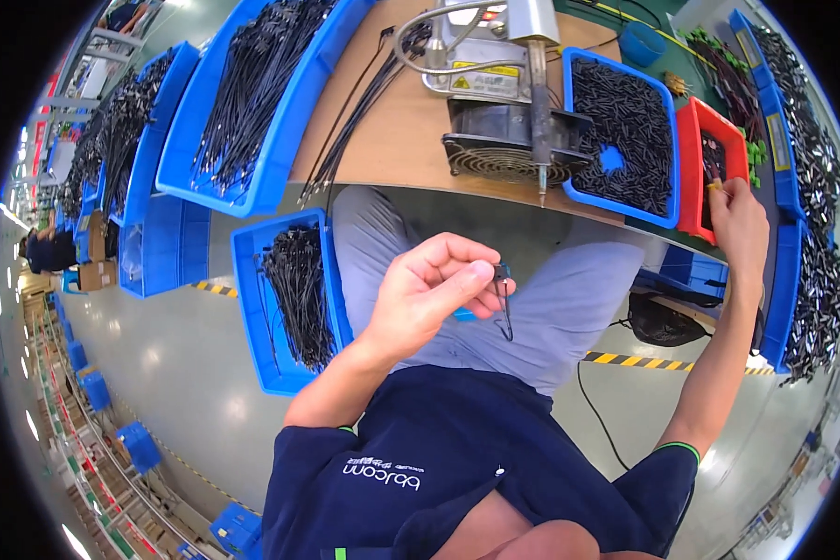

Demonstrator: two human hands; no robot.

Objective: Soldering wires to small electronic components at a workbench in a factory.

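Observation:
Above my lap, my left hand [434, 294] pinches a small black connector [502, 273] between thumb and fingers. A short, bent black wire [507, 317] hangs down from it. My right arm is stretched out to the far right, and my right hand [741, 224] is at a red bin [689, 168]. Its fingers are closed on a slim tool [714, 177] with a dark shaft and a bit of yellow, whose kind I cannot make out. The tool points into the bin over small dark contents, which are partly hidden.
A heating tool with a metal nozzle [542, 177] and a black fan [509, 149] stand at the table edge. Beside them is a blue bin of short black tubes [670, 107]. Blue bins of black cables [271, 191] are at left, another [245, 271] beside my leg.

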